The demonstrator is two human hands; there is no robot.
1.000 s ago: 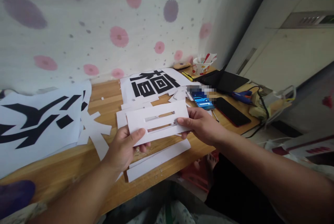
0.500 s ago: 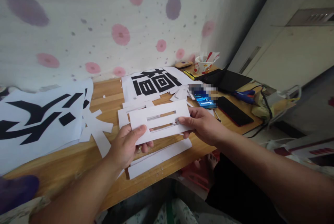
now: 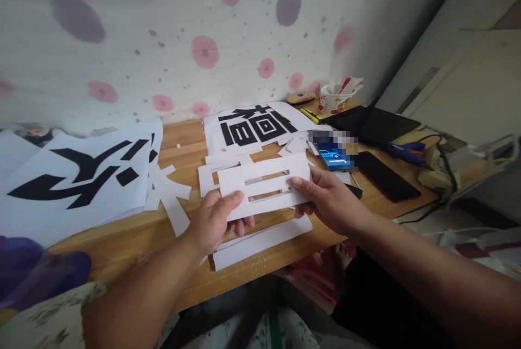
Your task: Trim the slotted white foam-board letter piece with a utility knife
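Observation:
Between my hands, above the wooden table (image 3: 244, 278), is a white foam-board cutout (image 3: 266, 185), a rectangle with two long slots. My left hand (image 3: 217, 217) grips its left end, thumb on top and fingers beneath. At the right end my right hand (image 3: 325, 194) pinches it, the thumb lying by the slots. Under and behind it another white cutout frame (image 3: 206, 181) lies partly hidden. Long white strips (image 3: 262, 243) rest on the table just below my hands.
Printed sheets with black characters lie at left (image 3: 97, 186) and at back (image 3: 228, 115). A branching white cutout (image 3: 171, 189) is left of my hands. To the right are a lit phone (image 3: 331, 153), a dark phone (image 3: 386, 175), a paper cup (image 3: 336, 100) and a blue tool (image 3: 407, 151).
The whole view has shifted, so the table and my hands appear farther right. Both hands keep the same hold on the slotted cutout. More of the purple object at lower left shows.

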